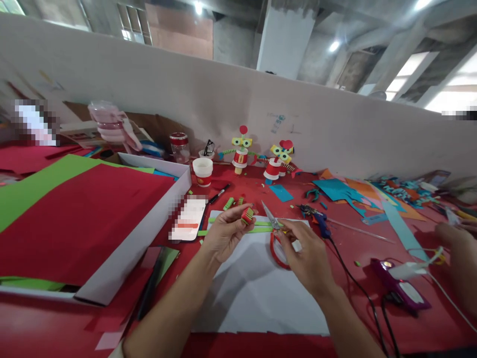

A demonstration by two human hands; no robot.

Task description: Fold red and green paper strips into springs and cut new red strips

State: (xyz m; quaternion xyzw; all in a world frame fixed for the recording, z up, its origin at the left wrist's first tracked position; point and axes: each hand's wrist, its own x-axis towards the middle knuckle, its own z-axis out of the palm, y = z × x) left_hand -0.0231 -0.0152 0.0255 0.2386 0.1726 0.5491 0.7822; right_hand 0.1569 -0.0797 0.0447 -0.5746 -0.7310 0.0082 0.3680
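My left hand (223,232) pinches a small folded red-and-green paper spring (247,215) between thumb and fingers. My right hand (306,258) is closed round the red handles of a pair of scissors (274,229), whose blades are slightly apart and point up-left towards the spring. Both hands hover over a white sheet (257,293) on the red table. Green paper strips (261,227) lie on the sheet under the scissors.
A white box lid (156,214) holding red and green card fills the left. Two paper-cup figures (240,154) and a red-and-white cup (202,171) stand at the back. A glue gun (316,219) with its cord, a purple device (400,283), paper scraps and another person's hand (460,258) lie right.
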